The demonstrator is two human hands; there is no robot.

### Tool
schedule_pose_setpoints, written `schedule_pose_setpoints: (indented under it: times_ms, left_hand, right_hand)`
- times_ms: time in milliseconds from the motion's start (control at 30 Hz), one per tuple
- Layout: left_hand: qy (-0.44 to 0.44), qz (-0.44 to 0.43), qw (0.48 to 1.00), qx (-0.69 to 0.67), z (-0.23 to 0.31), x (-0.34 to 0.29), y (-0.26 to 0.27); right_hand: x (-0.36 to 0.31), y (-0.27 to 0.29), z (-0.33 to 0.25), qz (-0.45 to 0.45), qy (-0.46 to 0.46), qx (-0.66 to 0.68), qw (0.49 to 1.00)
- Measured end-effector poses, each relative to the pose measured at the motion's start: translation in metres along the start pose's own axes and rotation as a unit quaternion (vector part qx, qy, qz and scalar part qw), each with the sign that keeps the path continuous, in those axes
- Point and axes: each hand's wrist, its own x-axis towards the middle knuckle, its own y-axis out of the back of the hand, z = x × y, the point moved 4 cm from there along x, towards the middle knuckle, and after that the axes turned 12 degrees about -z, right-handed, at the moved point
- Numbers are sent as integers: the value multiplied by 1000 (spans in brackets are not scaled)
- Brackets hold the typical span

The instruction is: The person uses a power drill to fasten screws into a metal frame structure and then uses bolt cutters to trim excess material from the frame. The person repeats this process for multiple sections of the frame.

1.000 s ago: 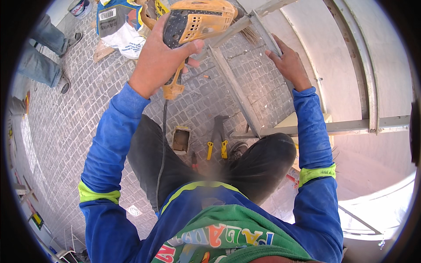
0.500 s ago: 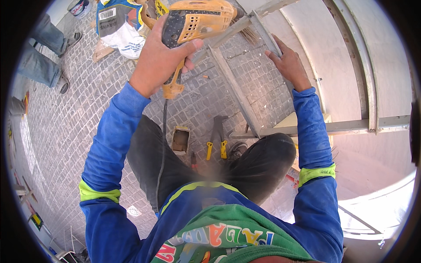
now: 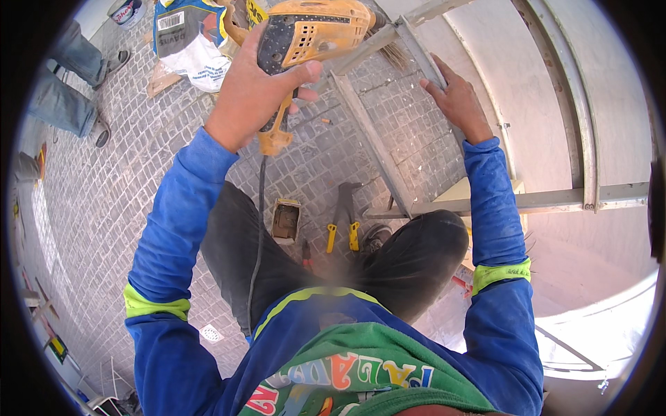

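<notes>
My left hand [image 3: 251, 93] is wrapped round the handle of a dusty yellow-and-black power drill [image 3: 326, 33]. The drill points right, and its tip meets the metal frame's corner, where the exact contact is hard to make out. A dark cord [image 3: 260, 229] runs from its base down past my left leg. My right hand [image 3: 458, 100] grips a short grey metal channel [image 3: 418, 52] of that frame, thumb on one side and fingers on the other. A longer metal channel [image 3: 371, 135] slants down toward my right knee.
Between my legs lie a black tool with yellow handles [image 3: 344, 215], a small open box [image 3: 286, 222] and a red-handled tool [image 3: 306, 255]. A printed sack [image 3: 191, 45] and bucket [image 3: 125, 12] stand far left, near another person's legs [image 3: 66, 104]. Pale panels [image 3: 513, 90] lie right.
The drill and both arms stay almost in place. The fingertips of my left hand below the drill have shifted slightly outward.
</notes>
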Motion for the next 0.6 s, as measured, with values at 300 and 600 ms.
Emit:
schedule_pose_setpoints:
  times_ms: [300,600]
  left_hand:
    - [-3,-3,1000,5,4,0,-2]
    - [9,-15,1000,14,-1,5,5]
  right_hand:
    - [-1,0,0,-8,-14,5,1000]
    - [-1,-1,0,-2,-5,7,1000]
